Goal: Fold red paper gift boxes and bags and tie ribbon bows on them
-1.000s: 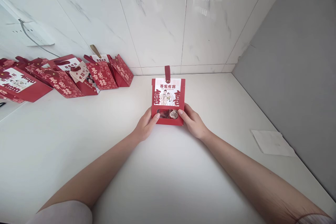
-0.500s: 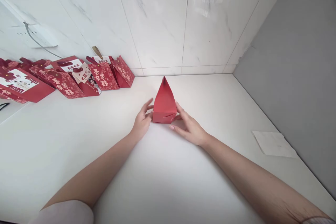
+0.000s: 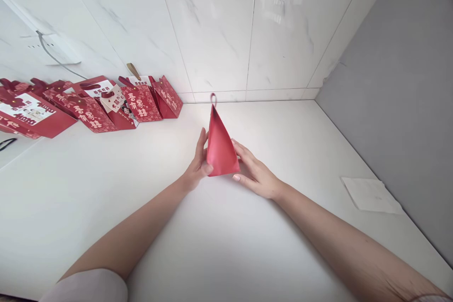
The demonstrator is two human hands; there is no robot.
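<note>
A red paper gift box (image 3: 222, 151) stands on the white tabletop between my hands, its narrow, pointed side facing me. A small ribbon loop (image 3: 213, 99) rises from its peak. My left hand (image 3: 197, 164) is curved around the box's left side, thumb on the lower front corner and fingers partly hidden behind. At the right side, my right hand (image 3: 257, 173) has its fingers against the box's edge, with the thumb low by the front right corner. The far faces of the box cannot be seen.
Several red gift boxes with pale lettering (image 3: 139, 104) stand in a row along the tiled wall at the left. A white paper sheet (image 3: 371, 194) lies on the right near the grey panel (image 3: 396, 80). A grey cable (image 3: 56, 59) runs from a wall socket.
The box has turned in my hands: the slotted lower flap no longer shows, a plain side faces me, and the loop is visible. My left thumb has moved onto its front corner.
</note>
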